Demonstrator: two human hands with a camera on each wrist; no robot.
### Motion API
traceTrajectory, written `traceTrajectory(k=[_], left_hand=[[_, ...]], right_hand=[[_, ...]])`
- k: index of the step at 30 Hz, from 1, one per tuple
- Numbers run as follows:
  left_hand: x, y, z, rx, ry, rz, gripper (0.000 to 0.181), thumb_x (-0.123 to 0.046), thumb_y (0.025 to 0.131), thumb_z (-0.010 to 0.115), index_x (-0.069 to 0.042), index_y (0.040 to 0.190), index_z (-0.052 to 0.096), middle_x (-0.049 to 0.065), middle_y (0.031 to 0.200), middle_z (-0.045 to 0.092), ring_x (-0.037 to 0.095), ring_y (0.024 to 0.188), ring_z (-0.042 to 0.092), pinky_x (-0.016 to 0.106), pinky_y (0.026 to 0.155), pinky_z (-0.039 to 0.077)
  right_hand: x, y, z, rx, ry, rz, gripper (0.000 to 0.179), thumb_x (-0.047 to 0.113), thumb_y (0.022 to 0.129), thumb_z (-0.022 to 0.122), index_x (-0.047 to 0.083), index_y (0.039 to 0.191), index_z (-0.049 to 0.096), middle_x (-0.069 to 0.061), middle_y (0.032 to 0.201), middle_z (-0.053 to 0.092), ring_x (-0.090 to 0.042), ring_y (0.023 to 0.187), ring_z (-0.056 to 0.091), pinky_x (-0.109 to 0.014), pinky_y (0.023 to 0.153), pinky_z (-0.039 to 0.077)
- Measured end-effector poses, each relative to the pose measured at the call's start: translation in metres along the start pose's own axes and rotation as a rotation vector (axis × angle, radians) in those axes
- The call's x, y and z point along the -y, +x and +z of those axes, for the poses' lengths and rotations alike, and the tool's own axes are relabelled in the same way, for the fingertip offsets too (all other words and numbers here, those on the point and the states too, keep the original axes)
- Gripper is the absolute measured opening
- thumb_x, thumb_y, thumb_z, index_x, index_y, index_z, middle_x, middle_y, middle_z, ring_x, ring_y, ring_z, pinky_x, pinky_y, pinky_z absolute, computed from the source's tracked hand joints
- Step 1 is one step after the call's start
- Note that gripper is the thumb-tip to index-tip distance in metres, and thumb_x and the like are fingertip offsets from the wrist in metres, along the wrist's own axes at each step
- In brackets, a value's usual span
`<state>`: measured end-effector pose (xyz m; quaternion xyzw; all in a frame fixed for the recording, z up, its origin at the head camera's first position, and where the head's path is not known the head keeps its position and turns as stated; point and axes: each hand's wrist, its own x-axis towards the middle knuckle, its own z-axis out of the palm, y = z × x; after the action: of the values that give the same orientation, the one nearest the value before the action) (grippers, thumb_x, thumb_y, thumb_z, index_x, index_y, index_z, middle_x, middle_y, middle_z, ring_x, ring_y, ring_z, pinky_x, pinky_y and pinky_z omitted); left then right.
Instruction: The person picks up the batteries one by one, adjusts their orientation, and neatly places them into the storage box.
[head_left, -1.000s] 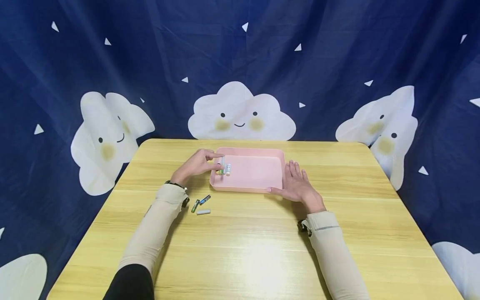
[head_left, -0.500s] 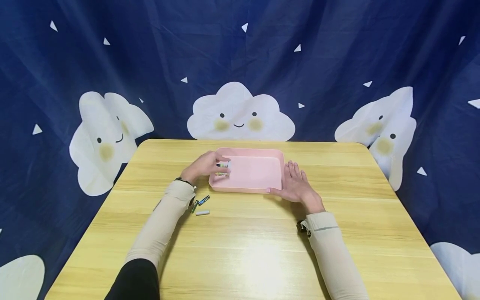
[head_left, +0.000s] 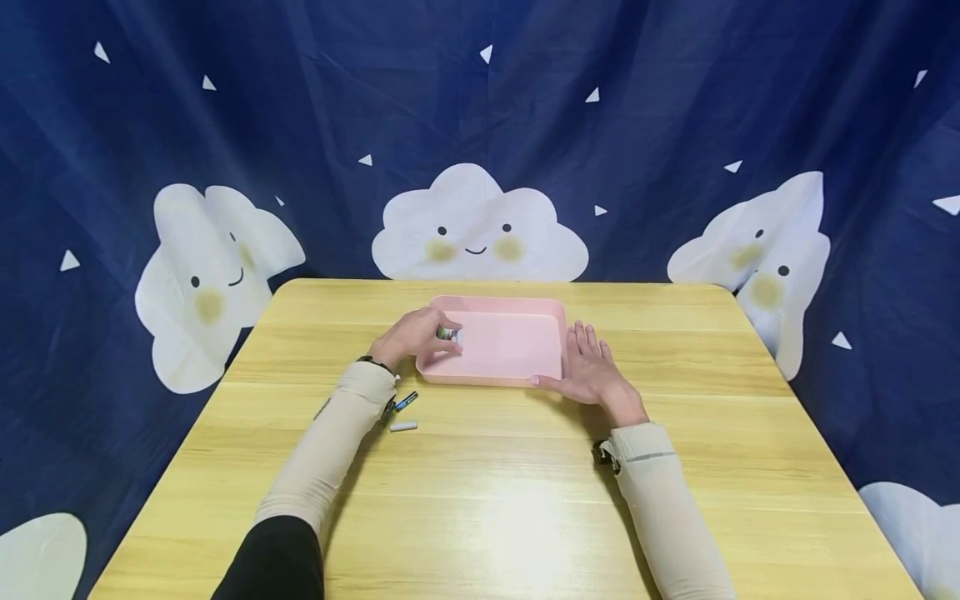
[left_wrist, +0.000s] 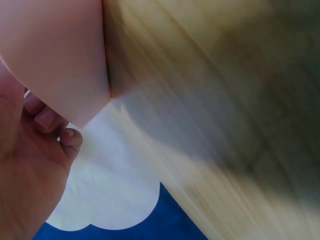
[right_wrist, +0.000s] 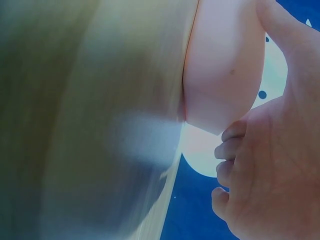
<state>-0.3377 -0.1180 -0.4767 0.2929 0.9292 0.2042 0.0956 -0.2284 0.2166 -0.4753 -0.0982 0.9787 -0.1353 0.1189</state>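
Note:
A shallow pink tray [head_left: 510, 346] lies at the far middle of the table. My left hand [head_left: 411, 333] reaches over its left wall, with thumb and a finger curled about several small batteries [head_left: 450, 335] on the tray floor. Most of the batteries are hidden by that hand. In the left wrist view the tray's outer wall [left_wrist: 60, 55] covers the fingertips. My right hand [head_left: 592, 371] rests with straight fingers along the tray's right side, thumb at the near right corner. The right wrist view shows that hand [right_wrist: 275, 160] beside the tray wall [right_wrist: 225, 65].
Near the left wrist, in front of the tray, lie a blue battery [head_left: 407, 402] and a white battery [head_left: 403, 426]. The left wrist strap hides a green one. A dark blue curtain [head_left: 480, 100] with clouds hangs behind the wooden table [head_left: 480, 467].
My left hand has moved right and down into the tray, its thumb and finger closing about the batteries. Its wrist now covers the green loose battery. The right hand stays in place.

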Motion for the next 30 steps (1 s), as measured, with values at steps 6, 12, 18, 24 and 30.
traceTrajectory(k=[6, 12, 18, 24, 30], left_hand=[[-0.0010, 0.0026, 0.0029, 0.019, 0.021, -0.033, 0.055, -0.042, 0.087, 0.082, -0.014, 0.133, 0.071, 0.007, 0.127, 0.074, 0.015, 0.065, 0.036, 0.028, 0.060, 0.033], [-0.0025, 0.0045, 0.0047, 0.028, 0.079, -0.043, 0.054, -0.042, 0.090, 0.080, -0.013, 0.134, 0.071, 0.005, 0.114, 0.076, 0.016, 0.069, 0.040, 0.029, 0.061, 0.032], [-0.0035, 0.0049, 0.0054, 0.038, 0.116, -0.039, 0.051, -0.041, 0.091, 0.079, -0.014, 0.134, 0.071, 0.002, 0.110, 0.073, 0.017, 0.079, 0.056, 0.027, 0.067, 0.042], [-0.0041, 0.0043, 0.0055, 0.039, 0.133, -0.025, 0.049, -0.040, 0.091, 0.078, -0.015, 0.133, 0.072, 0.002, 0.111, 0.074, 0.017, 0.082, 0.060, 0.028, 0.068, 0.046], [-0.0041, 0.0044, 0.0057, 0.046, 0.119, -0.041, 0.050, -0.040, 0.091, 0.078, -0.016, 0.133, 0.071, 0.002, 0.105, 0.072, 0.017, 0.078, 0.058, 0.028, 0.067, 0.044]], right_hand=[[0.0000, -0.0003, 0.0005, -0.005, 0.007, -0.002, 0.129, 0.084, 0.088, 0.049, -0.011, 0.161, 0.001, -0.029, 0.170, -0.006, -0.047, 0.159, -0.004, -0.063, 0.128, 0.003], [-0.0002, -0.0006, -0.0004, -0.005, 0.003, 0.000, 0.128, 0.083, 0.089, 0.048, -0.010, 0.161, 0.000, -0.029, 0.170, -0.005, -0.047, 0.160, -0.004, -0.063, 0.128, 0.003], [0.0000, -0.0002, -0.0006, 0.004, 0.007, 0.002, 0.127, 0.083, 0.089, 0.048, -0.011, 0.161, 0.000, -0.028, 0.171, -0.006, -0.047, 0.159, -0.006, -0.063, 0.128, 0.002], [0.0003, 0.0002, -0.0007, 0.001, -0.007, -0.001, 0.127, 0.083, 0.089, 0.047, -0.011, 0.161, 0.001, -0.028, 0.171, -0.004, -0.047, 0.160, -0.003, -0.063, 0.128, 0.005], [-0.0002, 0.0000, -0.0010, 0.005, -0.003, 0.001, 0.127, 0.083, 0.089, 0.047, -0.011, 0.161, 0.001, -0.028, 0.171, -0.005, -0.046, 0.160, -0.005, -0.063, 0.128, 0.004]])
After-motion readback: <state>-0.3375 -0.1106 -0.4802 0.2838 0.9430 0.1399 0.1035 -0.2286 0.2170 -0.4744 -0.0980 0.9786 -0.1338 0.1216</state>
